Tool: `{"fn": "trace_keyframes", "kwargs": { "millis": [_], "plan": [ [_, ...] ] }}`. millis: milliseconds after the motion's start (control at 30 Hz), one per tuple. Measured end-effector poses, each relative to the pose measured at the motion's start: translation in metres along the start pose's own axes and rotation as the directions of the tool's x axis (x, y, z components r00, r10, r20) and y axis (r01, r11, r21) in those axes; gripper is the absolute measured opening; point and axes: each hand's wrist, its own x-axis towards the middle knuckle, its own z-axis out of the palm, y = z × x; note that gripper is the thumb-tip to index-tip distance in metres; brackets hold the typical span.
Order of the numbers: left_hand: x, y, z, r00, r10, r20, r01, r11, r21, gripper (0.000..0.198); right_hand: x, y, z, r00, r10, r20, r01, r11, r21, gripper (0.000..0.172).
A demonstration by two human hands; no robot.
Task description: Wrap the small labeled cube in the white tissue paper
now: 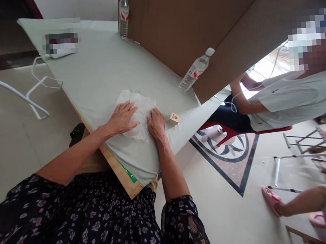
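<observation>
A crinkled, see-through sheet of plastic that looks like bubble wrap (138,131) lies flat on the pale green tablecloth (99,74). My left hand (123,117) rests palm down on its left part, fingers spread. On the sheet's right edge lies my right hand (157,124), its fingers slightly bent and pointing away from me; the fingertips touch the plastic. Just right of that hand stands a small cream box (173,118) with a red mark, apart from the fingers.
Two water bottles, a leaning one (197,70) and a farther one (123,15), stand against a large brown cardboard panel (179,29). A white device (63,50) with a cable sits far left. Another person (283,100) sits beyond the panel; a leg with a pink slipper (271,200) shows lower right.
</observation>
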Motion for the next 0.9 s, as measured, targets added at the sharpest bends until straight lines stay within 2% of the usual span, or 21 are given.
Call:
{"fn": "trace_keyframes", "kwargs": {
  "millis": [100,200,267,300,367,433,500,600,700,800,900],
  "plan": [
    [0.004,0.0,0.014,0.995,0.042,0.085,-0.04,0.999,-0.02,0.082,-0.011,-0.003,-0.009,0.997,-0.069,-0.047,0.069,0.998,0.01,0.04],
    [0.005,-0.005,0.026,0.996,0.044,0.071,-0.043,0.999,-0.024,0.085,-0.025,0.009,-0.035,0.962,-0.183,-0.201,0.186,0.983,-0.002,0.034],
    [0.004,-0.007,0.03,0.997,0.05,0.064,-0.048,0.998,-0.03,0.086,-0.03,0.03,-0.056,0.937,-0.135,-0.322,0.139,0.99,-0.011,0.038],
    [0.004,-0.007,0.03,0.996,0.051,0.067,-0.049,0.998,-0.035,0.086,-0.031,0.044,-0.066,0.934,-0.081,-0.348,0.086,0.996,-0.003,0.047],
    [0.005,-0.006,0.027,0.996,0.043,0.077,-0.04,0.998,-0.046,0.087,-0.028,0.072,-0.078,0.954,0.046,-0.297,-0.037,0.999,0.036,0.063],
    [0.005,-0.006,0.021,0.996,0.031,0.08,-0.026,0.998,-0.064,0.089,-0.023,0.093,-0.083,0.979,0.141,-0.148,-0.125,0.985,0.116,0.057],
    [0.002,-0.01,0.014,0.999,0.021,0.044,-0.018,0.997,-0.079,0.091,-0.02,0.099,-0.085,0.986,0.151,-0.077,-0.132,0.969,0.209,0.047],
    [-0.005,-0.023,0.005,0.999,0.0,-0.046,-0.004,0.997,-0.081,0.09,-0.016,0.076,-0.087,0.987,0.053,-0.15,0.0,0.943,0.334,0.04],
    [-0.015,-0.035,0.004,0.999,-0.034,-0.013,0.033,0.997,-0.074,0.092,-0.01,0.034,-0.082,0.97,-0.115,-0.212,0.192,0.903,0.385,0.042],
    [-0.022,-0.036,0.01,0.997,-0.073,0.018,0.074,0.994,-0.078,0.097,-0.002,-0.003,-0.059,0.961,-0.224,-0.161,0.27,0.881,0.389,0.043],
    [-0.024,-0.032,0.016,0.996,-0.093,0.006,0.093,0.991,-0.099,0.099,0.004,-0.02,-0.026,0.962,-0.272,-0.025,0.266,0.911,0.315,0.044]
  ]
}}
